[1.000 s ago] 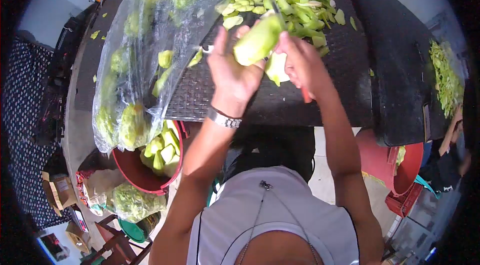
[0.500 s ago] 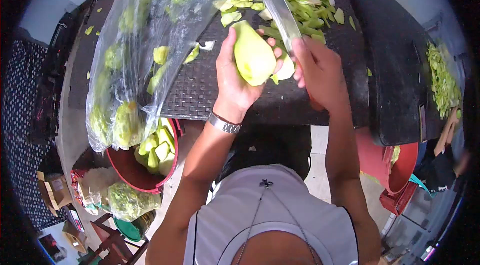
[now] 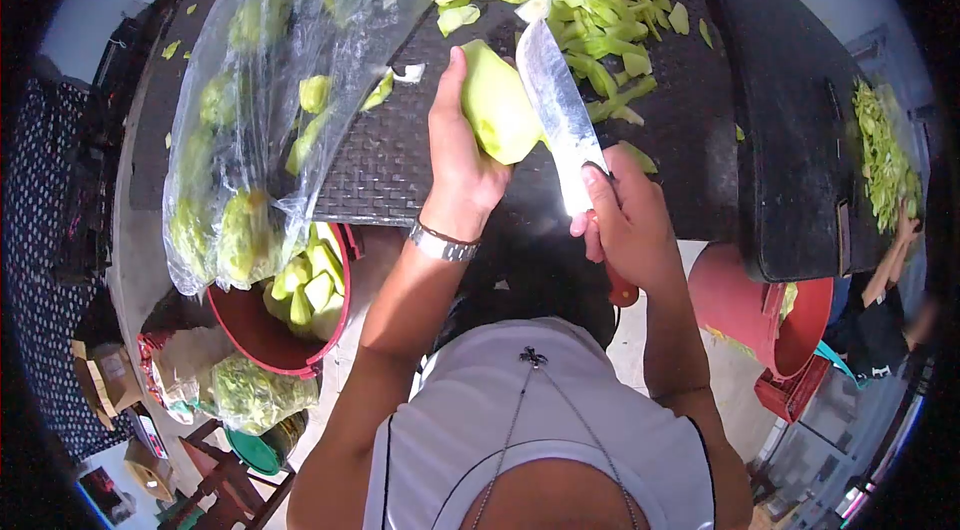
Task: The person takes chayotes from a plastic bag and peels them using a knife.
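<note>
A pale green, peeled fruit, broad and tapering, rests in my left hand, thumb along its left side. My right hand grips a large knife by its handle, whose reddish end shows below the fist. The broad blade points up and away, close against the fruit's right side; whether it touches cannot be told. Beyond the blade lies a heap of green peelings on the dark woven tabletop. To the left, a clear plastic bag holds several green fruits.
Below the table's left edge stands a red bucket with peeled fruits. At right are a black chair-like panel, another red bucket and more peelings beside another person's arm. A bag of greens sits lower left.
My right hand and the knife have come down toward me, and the blade now lies beside the fruit. The fruit has tilted slightly in my left hand. A strip of peel formerly near the right fingers has shifted.
</note>
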The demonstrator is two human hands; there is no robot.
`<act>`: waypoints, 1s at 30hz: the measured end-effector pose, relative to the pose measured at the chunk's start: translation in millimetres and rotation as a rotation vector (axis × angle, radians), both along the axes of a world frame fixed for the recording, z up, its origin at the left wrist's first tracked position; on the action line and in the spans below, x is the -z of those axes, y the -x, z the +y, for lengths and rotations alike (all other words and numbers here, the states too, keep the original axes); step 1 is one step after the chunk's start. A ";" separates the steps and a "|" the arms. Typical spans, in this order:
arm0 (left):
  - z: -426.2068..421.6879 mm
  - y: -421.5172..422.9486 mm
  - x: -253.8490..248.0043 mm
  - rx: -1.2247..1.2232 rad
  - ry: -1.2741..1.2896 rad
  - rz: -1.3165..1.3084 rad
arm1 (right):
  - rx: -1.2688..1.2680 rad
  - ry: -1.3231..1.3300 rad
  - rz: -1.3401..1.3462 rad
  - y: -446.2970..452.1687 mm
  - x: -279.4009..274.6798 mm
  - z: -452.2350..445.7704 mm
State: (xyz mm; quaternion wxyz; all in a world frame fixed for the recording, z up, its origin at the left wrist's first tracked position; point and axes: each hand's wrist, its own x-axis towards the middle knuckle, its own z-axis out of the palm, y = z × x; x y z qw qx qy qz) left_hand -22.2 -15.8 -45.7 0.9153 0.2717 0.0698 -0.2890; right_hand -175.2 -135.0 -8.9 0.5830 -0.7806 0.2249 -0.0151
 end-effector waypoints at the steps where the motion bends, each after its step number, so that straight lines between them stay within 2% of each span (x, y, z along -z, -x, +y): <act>1: 1.3 1.0 -2.0 0.000 -0.018 -0.002 | -0.011 0.002 0.030 0.2 -4.1 0.4; 5: -1.7 4.1 -4.6 -0.012 -0.138 -0.039 | -0.021 0.085 0.028 3.7 -2.8 8.0; 8: -1.8 3.7 -4.9 0.004 -0.180 -0.089 | -0.056 0.138 0.149 4.7 -12.0 10.2; 11: -0.9 4.6 -10.0 0.046 -0.170 -0.107 | -0.092 0.303 0.077 9.1 -0.2 10.5; 16: -1.0 16.6 -13.3 0.132 -0.145 -0.101 | -0.101 0.218 0.079 8.5 6.9 13.4; 23: -8.6 34.5 -6.2 0.109 -0.133 -0.115 | -0.136 0.178 -0.003 3.4 18.5 8.2; 26: -10.7 44.7 2.1 0.110 -0.215 -0.192 | -0.133 0.207 -0.089 3.0 30.7 7.3; 28: -9.5 44.5 6.0 0.132 -0.154 -0.207 | -0.130 0.205 -0.125 0.4 31.0 5.8; 30: -4.1 45.9 6.4 0.158 -0.148 -0.208 | -0.143 0.073 -0.148 -2.4 29.2 3.4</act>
